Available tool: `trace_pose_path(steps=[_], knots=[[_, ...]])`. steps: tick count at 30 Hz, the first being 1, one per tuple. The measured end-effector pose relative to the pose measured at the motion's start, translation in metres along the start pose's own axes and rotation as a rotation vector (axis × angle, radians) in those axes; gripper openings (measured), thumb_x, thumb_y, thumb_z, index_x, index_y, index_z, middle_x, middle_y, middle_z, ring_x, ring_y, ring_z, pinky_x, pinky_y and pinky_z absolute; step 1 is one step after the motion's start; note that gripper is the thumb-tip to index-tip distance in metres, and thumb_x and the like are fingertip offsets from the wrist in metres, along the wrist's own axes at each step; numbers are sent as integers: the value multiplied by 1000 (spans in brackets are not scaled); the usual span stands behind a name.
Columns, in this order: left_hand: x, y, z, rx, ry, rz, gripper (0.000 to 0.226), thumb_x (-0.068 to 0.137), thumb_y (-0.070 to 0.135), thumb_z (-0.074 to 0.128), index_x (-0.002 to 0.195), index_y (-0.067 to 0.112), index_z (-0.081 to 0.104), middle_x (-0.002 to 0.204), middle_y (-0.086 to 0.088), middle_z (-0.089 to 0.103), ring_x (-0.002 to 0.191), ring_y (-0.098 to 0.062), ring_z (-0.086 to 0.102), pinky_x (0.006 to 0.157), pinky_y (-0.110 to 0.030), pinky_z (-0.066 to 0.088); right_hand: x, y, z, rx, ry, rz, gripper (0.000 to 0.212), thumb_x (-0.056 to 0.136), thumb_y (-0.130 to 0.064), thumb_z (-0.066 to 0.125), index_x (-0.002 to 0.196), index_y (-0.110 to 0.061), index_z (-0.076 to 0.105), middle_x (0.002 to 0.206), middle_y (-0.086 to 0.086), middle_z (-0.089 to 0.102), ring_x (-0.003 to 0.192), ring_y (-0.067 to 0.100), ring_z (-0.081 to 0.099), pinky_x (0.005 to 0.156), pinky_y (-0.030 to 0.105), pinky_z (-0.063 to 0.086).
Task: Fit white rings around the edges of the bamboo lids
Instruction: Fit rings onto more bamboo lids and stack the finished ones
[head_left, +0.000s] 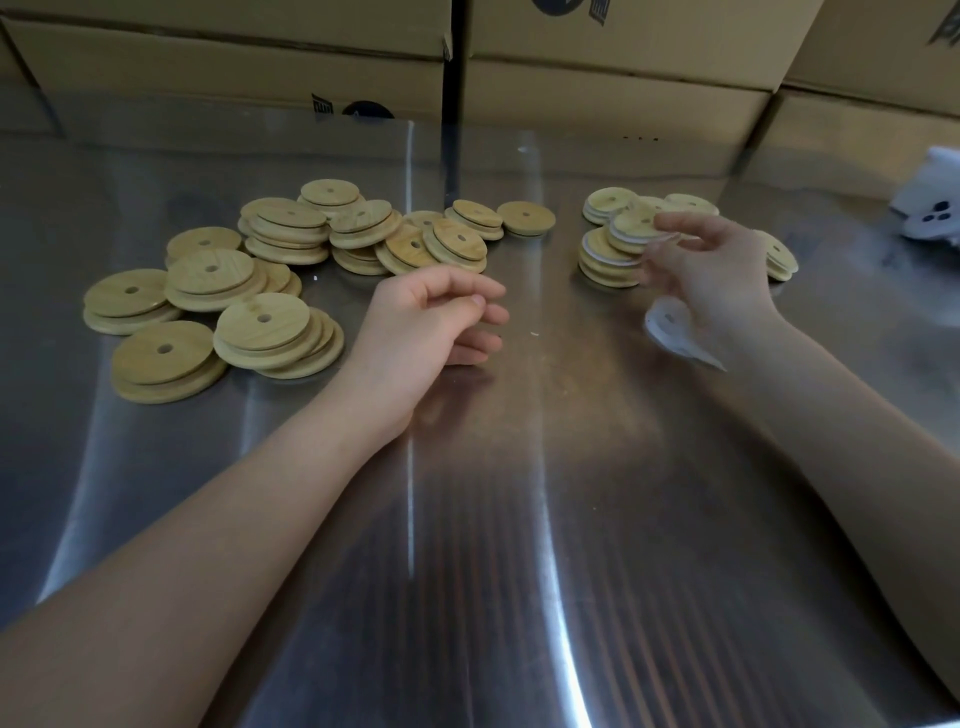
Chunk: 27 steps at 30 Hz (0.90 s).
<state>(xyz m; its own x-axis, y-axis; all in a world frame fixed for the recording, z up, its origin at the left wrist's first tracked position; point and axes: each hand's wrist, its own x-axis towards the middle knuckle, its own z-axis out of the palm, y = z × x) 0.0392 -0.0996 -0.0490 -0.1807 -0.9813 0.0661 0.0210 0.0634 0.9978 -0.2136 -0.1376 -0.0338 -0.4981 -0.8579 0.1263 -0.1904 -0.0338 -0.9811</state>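
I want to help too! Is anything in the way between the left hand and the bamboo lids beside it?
Nothing visible is. The left hand is over the bare steel table, and the nearest stack of bamboo lids lies just to its left with only tabletop between.

Roughly thirty bare lids (262, 319) in overlapping stacks at left, too crowded for an exact count. About ten ringed lids (610, 201) at right. One loose ring (670, 325), blurred. At least six boxes (234, 57) behind. One white object (930, 208), far right.
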Motion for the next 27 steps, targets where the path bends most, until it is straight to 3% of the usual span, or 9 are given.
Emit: trace_pose_path(steps=[4, 9, 12, 16, 20, 22, 24, 26, 27], knots=[[-1, -1, 1, 43, -3, 16, 24, 97, 0, 52, 93, 16, 71, 87, -7, 74, 70, -14, 70, 68, -26, 59, 3, 5, 3, -218, 33, -91, 20, 93, -13, 61, 109, -21, 69, 90, 15, 72, 67, 18, 64, 75, 35, 60], [-3, -2, 5, 186, -26, 76, 30, 96, -3, 50, 90, 18, 70, 84, -3, 73, 71, -10, 69, 66, -19, 56, 7, 11, 5, -365, -62, -144, 38, 97, -18, 52, 135, -20, 56, 75, 1, 62, 71, 17, 61, 89, 42, 55], [-4, -3, 8, 302, -34, 134, 29, 95, -1, 52, 90, 20, 70, 83, 1, 73, 75, -11, 70, 73, -24, 57, 9, 10, 4, -580, -106, -228, 47, 96, -24, 53, 142, -21, 48, 101, 7, 68, 103, 23, 62, 98, 27, 41], [-8, -2, 9, 433, -42, 228, 31, 93, 1, 53, 87, 26, 70, 82, 8, 72, 79, -11, 69, 82, -35, 57, 8, 10, 6, -778, -106, -300, 54, 96, -27, 53, 148, -22, 40, 136, 18, 50, 135, 27, 36, 93, 22, 24], [-9, 1, 6, 646, 1, 329, 25, 94, 8, 55, 93, 27, 71, 84, 11, 70, 77, -9, 64, 78, -33, 52, 3, 11, 6, -759, -81, -362, 54, 92, -20, 54, 145, -23, 42, 133, 18, 44, 128, 25, 41, 80, 16, 23], [-7, 3, 1, 768, 71, 374, 23, 94, 10, 55, 98, 25, 72, 90, 8, 70, 78, -12, 63, 77, -37, 53, 0, 10, 6, -729, -48, -386, 51, 90, -16, 55, 140, -20, 46, 131, 16, 41, 119, 29, 48, 89, 16, 24], [-6, 5, -4, 900, 149, 399, 22, 93, 12, 55, 102, 22, 71, 98, 4, 69, 82, -17, 61, 78, -40, 53, -4, 6, 6, -714, -21, -413, 49, 88, -12, 55, 136, -17, 48, 129, 15, 41, 113, 33, 50, 102, 28, 34], [-3, 5, -10, 1066, 203, 369, 20, 92, 17, 56, 106, 21, 70, 106, -1, 67, 96, -25, 60, 83, -42, 50, -8, 4, 8, -710, -2, -449, 45, 86, -9, 53, 131, -15, 52, 123, 13, 42, 109, 33, 51, 101, 34, 38], [-2, 5, -13, 1144, 221, 333, 21, 92, 20, 57, 109, 21, 69, 110, -3, 65, 103, -29, 57, 87, -43, 48, -10, 3, 9, -705, 9, -471, 43, 85, -7, 52, 127, -14, 54, 119, 11, 44, 106, 30, 51, 95, 29, 37]])
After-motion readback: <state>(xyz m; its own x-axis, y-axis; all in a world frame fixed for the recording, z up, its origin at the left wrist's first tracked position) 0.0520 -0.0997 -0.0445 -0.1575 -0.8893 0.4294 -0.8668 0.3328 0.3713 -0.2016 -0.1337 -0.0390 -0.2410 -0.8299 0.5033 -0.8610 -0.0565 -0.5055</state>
